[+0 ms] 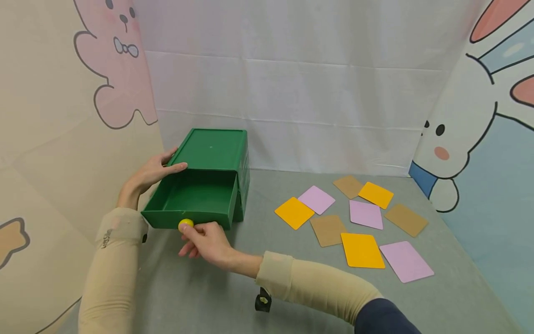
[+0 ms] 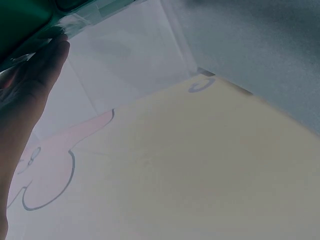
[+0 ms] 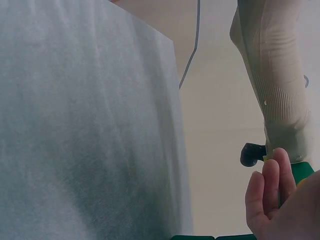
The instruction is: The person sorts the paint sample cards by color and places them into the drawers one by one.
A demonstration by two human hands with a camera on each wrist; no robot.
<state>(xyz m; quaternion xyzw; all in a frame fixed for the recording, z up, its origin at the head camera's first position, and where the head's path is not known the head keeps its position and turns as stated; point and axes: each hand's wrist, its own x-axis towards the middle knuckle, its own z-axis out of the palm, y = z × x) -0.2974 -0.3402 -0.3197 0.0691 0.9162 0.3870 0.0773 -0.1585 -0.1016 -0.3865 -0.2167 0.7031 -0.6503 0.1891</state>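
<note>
Gray tabletop (image 1: 250, 241) below, and on its left, the green drawer box (image 1: 212, 148), its drawer (image 1: 167, 219) standing open! The left hand (image 1: 154, 174) grips the box, thumb over the top edge; the right hand (image 1: 210, 243) works at the drawer front. Nine orange, lilac and tan cards (image 1: 363, 250) lie spread rightward, and the yellow knob (image 1: 186, 222) sits pinched in the right hand

A creased white fabric backdrop (image 1: 292, 97) is hanging behind a flat grey tabletop (image 1: 459, 306); a beige wall (image 1: 46, 139) with a pink cartoon bear (image 1: 114, 69) is flanking the left, a light-blue wall (image 1: 492, 208) with a white cartoon rabbit (image 1: 463, 116) the right.
</note>
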